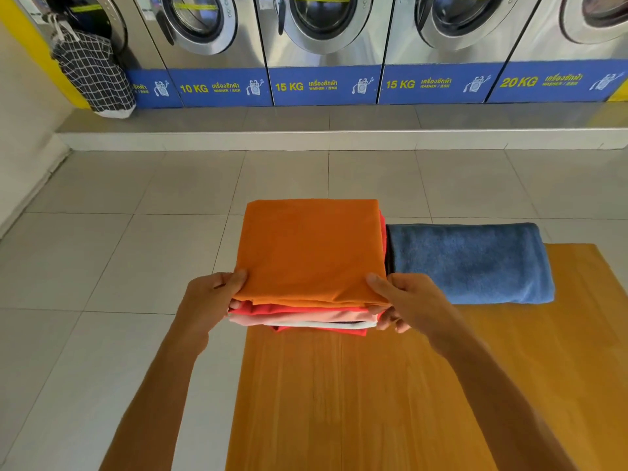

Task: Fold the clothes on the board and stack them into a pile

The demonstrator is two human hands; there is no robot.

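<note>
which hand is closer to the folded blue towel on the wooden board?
Right. The right hand grips the near right corner of the stack topped by the folded orange cloth, just beside the folded blue towel. The left hand grips the stack's far side.

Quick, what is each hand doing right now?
Left hand: grips the near left corner of the clothes pile.
Right hand: grips its near right corner.

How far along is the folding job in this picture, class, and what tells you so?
Done: several folded garments form a pile, with a folded orange garment on top. In hand: the left hand and right hand grip the pile's near corners over the wooden board. Left: the folded blue towel lies beside the pile, not on it.
</note>
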